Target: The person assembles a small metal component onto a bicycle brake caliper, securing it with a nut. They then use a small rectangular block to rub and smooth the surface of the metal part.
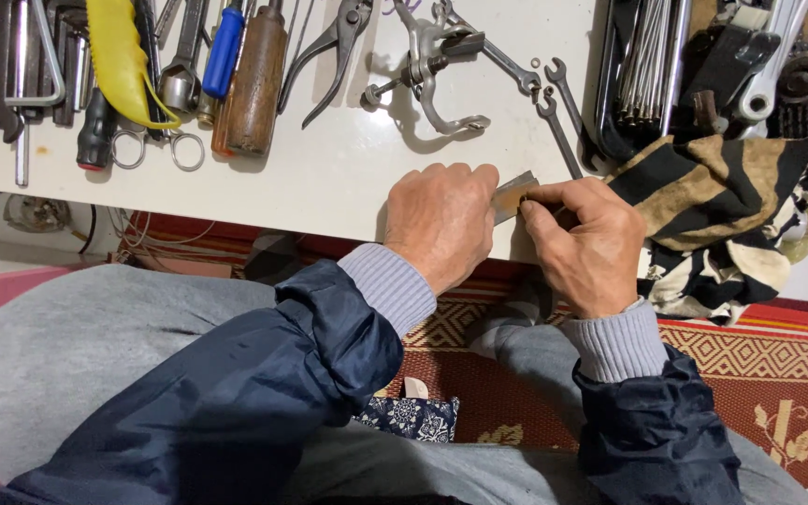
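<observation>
Your left hand [441, 223] is curling knuckles-up at the near edge of the white table [329, 178], fingers folded down over one end of a small flat metal piece [514, 192]. Your right hand [584, 241] is lying just beside it, thumb and fingertips pinching the other end, so the piece is sitting between both hands with only a grey and brownish strip showing. It is looking thin, stiff and light, probably slick along its faces and perhaps sharp at the edge, so gripping it by the flat ends is likely safest. Just beyond your right knuckles two small open-ended wrenches [558, 117] are lying; a striped black-and-tan cloth [713, 210] is bunching up to the right. Farther out past your left hand, a metal puller [427, 70], pliers [329, 56], a wooden-handled tool [254, 79] and scissors [156, 145] are resting.
</observation>
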